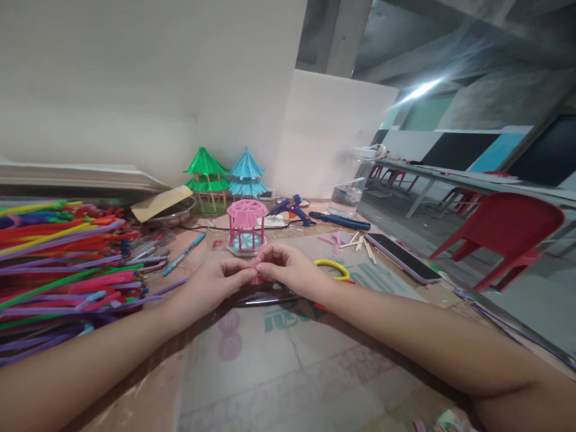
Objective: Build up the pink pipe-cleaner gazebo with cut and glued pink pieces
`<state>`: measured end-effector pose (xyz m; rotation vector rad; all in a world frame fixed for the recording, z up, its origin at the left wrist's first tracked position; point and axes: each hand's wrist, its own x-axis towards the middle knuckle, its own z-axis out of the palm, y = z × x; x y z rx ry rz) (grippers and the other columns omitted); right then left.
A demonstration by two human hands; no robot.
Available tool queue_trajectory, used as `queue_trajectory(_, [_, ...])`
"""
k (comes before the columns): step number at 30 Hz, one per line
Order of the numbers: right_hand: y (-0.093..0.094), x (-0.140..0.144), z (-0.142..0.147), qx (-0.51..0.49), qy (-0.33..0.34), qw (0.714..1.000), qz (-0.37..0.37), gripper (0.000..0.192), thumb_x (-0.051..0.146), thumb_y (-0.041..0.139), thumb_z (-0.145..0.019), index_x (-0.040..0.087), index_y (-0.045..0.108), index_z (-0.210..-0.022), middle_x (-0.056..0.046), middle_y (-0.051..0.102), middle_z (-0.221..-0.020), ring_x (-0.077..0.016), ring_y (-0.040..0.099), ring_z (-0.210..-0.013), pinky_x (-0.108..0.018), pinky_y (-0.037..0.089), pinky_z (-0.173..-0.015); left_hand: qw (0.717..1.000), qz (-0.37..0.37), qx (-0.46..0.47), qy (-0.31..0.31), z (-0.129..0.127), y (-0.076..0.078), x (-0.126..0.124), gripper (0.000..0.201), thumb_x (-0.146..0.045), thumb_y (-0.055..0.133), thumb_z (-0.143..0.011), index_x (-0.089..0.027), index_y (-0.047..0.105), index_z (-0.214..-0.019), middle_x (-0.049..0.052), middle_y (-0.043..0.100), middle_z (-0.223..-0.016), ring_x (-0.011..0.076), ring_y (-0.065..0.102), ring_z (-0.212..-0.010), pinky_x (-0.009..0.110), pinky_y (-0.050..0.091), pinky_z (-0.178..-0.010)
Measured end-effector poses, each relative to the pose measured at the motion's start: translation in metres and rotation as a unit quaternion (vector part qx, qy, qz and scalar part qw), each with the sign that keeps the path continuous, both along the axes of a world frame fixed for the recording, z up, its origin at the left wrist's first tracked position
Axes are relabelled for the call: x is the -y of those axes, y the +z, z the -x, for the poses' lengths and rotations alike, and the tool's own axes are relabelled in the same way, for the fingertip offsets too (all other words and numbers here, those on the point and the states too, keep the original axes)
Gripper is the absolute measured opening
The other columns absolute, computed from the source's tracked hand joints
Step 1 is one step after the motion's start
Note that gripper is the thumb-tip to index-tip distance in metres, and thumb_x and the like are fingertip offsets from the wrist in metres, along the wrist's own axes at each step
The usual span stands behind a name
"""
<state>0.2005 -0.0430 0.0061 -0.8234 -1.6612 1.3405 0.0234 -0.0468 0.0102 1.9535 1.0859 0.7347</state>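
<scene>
Both hands are meeting at the centre of the frame, low over the tabletop (279,372). The left hand (211,283) and the right hand (290,268) are pinching one small pink piece (255,270) between them, fingers (243,277) pressed together on it from either side; what the piece is exactly is too small to tell.

Just behind the hands, one pink pavilion model (246,227) is standing upright. Farther back against the wall, two more models are standing side by side: one green (206,180) and one blue (247,174).

Filling the left of the frame, a large heap of coloured pipe cleaners (58,270) is lying, too many to count. One blue pen (184,254) is lying between the heap and the pink model.

To the right of centre, one blue glue gun (290,209) is resting, with one yellow ring (335,268) just beside the right hand, one phone (402,257) lying flat beyond it, and a few short sticks (360,243) scattered near the phone. One red chair (504,237) is standing at the right edge.
</scene>
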Motion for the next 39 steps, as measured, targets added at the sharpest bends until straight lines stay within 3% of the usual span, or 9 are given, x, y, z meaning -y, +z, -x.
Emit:
queue_trajectory(9, [0.001, 0.001, -0.002, 0.024, -0.011, 1.0, -0.011, 0.011, 0.024, 0.062, -0.072, 0.018, 0.054, -0.077, 0.006, 0.056, -0.062, -0.0077, 0.052, -0.056, -0.021, 0.04, -0.055, 1.0, 0.009, 0.009, -0.002, 0.0, 0.0, 0.0, 0.03, -0.041, 0.057, -0.078, -0.015, 0.072, -0.078, 0.0, 0.065, -0.064, 0.0097, 0.047, -0.05, 0.019, 0.034, -0.046])
queue_trajectory(14, [0.0, 0.0, 0.0, 0.021, -0.002, 1.0, -0.003, 0.012, 0.025, 0.061, -0.073, 0.018, 0.053, -0.079, 0.006, 0.056, -0.063, -0.0086, 0.054, -0.057, -0.022, 0.043, -0.058, 1.0, 0.01, 0.006, 0.005, -0.001, 0.002, 0.001, 0.029, -0.04, 0.057, -0.077, -0.015, 0.072, -0.077, 0.0, 0.063, -0.06, 0.0085, 0.042, -0.045, 0.02, 0.031, -0.044])
queue_trajectory(19, [0.012, 0.002, -0.009, 0.095, 0.01, 0.993, -0.071, 0.014, 0.025, 0.058, -0.078, 0.017, 0.055, -0.09, 0.001, 0.061, -0.075, -0.0105, 0.057, -0.067, -0.022, 0.044, -0.062, 1.0, -0.004, 0.019, 0.014, -0.001, 0.003, 0.002, 0.028, -0.04, 0.058, -0.076, -0.016, 0.072, -0.074, 0.001, 0.065, -0.062, 0.0107, 0.047, -0.05, 0.02, 0.033, -0.047])
queue_trajectory(21, [0.025, 0.007, -0.021, 0.181, 0.024, 0.974, -0.13, 0.017, 0.025, 0.058, -0.08, 0.017, 0.058, -0.095, 0.0, 0.062, -0.078, -0.0118, 0.057, -0.07, -0.024, 0.044, -0.064, 0.999, 0.006, 0.029, 0.014, -0.001, 0.001, 0.002, 0.03, -0.041, 0.057, -0.078, -0.016, 0.072, -0.072, 0.001, 0.065, -0.063, 0.0109, 0.048, -0.052, 0.02, 0.034, -0.048])
queue_trajectory(24, [0.045, 0.017, -0.047, 0.34, 0.038, 0.917, -0.204, 0.027, 0.024, 0.061, -0.079, 0.021, 0.06, -0.106, -0.003, 0.063, -0.089, -0.015, 0.058, -0.081, -0.026, 0.045, -0.072, 0.998, 0.035, 0.044, 0.027, -0.001, -0.001, 0.003, 0.032, -0.043, 0.058, -0.077, -0.014, 0.072, -0.073, 0.001, 0.063, -0.06, 0.0097, 0.045, -0.049, 0.02, 0.03, -0.046])
queue_trajectory(27, [0.06, 0.025, -0.073, 0.503, 0.049, 0.84, -0.198, 0.051, 0.021, 0.068, -0.072, 0.025, 0.055, -0.121, -0.006, 0.061, -0.108, -0.0214, 0.057, -0.099, -0.03, 0.043, -0.08, 0.996, 0.05, 0.051, 0.044, -0.002, 0.0, 0.005, 0.034, -0.044, 0.059, -0.075, -0.013, 0.073, -0.077, 0.003, 0.063, -0.062, 0.01, 0.044, -0.048, 0.02, 0.027, -0.043])
queue_trajectory(31, [0.066, 0.025, -0.091, 0.599, 0.108, 0.767, -0.203, 0.061, 0.016, 0.064, -0.071, 0.031, 0.05, -0.129, -0.006, 0.059, -0.11, -0.0221, 0.059, -0.094, -0.027, 0.042, -0.071, 0.997, 0.017, 0.035, 0.063, -0.003, 0.006, 0.007, 0.033, -0.045, 0.061, -0.073, -0.015, 0.073, -0.074, 0.002, 0.062, -0.058, 0.0109, 0.045, -0.048, 0.02, 0.028, -0.042])
queue_trajectory(36, [0.055, 0.017, -0.091, 0.598, 0.143, 0.746, -0.256, 0.058, 0.016, 0.057, -0.074, 0.031, 0.05, -0.13, -0.006, 0.059, -0.105, -0.0211, 0.06, -0.088, -0.026, 0.041, -0.067, 0.994, -0.002, 0.033, 0.102, -0.003, 0.011, 0.008, 0.035, -0.046, 0.06, -0.074, -0.013, 0.071, -0.071, 0.004, 0.066, -0.061, 0.0111, 0.047, -0.046, 0.021, 0.03, -0.042])
queue_trajectory(39, [0.043, 0.017, -0.091, 0.565, 0.125, 0.769, -0.271, 0.058, 0.014, 0.058, -0.069, 0.026, 0.05, -0.126, -0.007, 0.057, -0.11, -0.0197, 0.059, -0.089, -0.025, 0.042, -0.068, 0.993, 0.005, 0.046, 0.105, -0.002, 0.012, 0.006, 0.032, -0.044, 0.061, -0.073, -0.014, 0.071, -0.07, 0.006, 0.07, -0.066, 0.0149, 0.057, -0.055, 0.022, 0.038, -0.048])
